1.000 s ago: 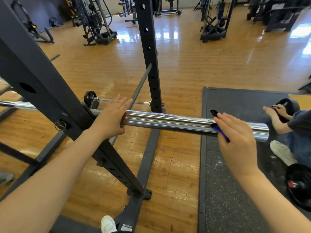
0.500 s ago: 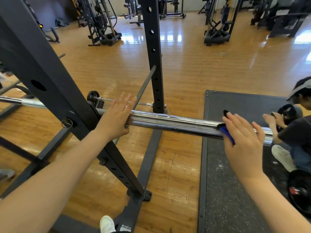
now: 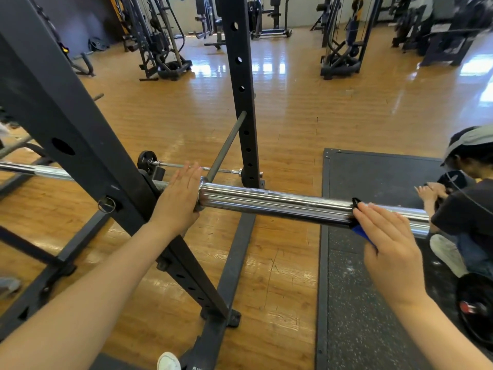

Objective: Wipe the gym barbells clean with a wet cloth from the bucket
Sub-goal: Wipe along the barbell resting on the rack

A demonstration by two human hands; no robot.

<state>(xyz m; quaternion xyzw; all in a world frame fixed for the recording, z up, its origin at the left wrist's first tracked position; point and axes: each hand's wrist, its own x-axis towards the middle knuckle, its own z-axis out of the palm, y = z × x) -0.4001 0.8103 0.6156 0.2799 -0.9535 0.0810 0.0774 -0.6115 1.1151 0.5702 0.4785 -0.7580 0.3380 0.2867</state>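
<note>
I see right hand (image 3: pixel 388 245) flat, fingers straight, pressing blue cloth (image 3: pixel 362 233) on the bar (image 3: pixel 280 204) sleeve near its end. Left hand (image 3: pixel 178 198) open, palm on the collar by the rack (image 3: pixel 80 145). No legible labels.

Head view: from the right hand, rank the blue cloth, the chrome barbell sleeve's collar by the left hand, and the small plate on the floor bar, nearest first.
1. The blue cloth, under the right hand, pressed on the chrome barbell sleeve.
2. The collar, at the sleeve's inner end, beside the left hand.
3. The small plate, on the floor bar beyond the rack upright, farther left.
</note>
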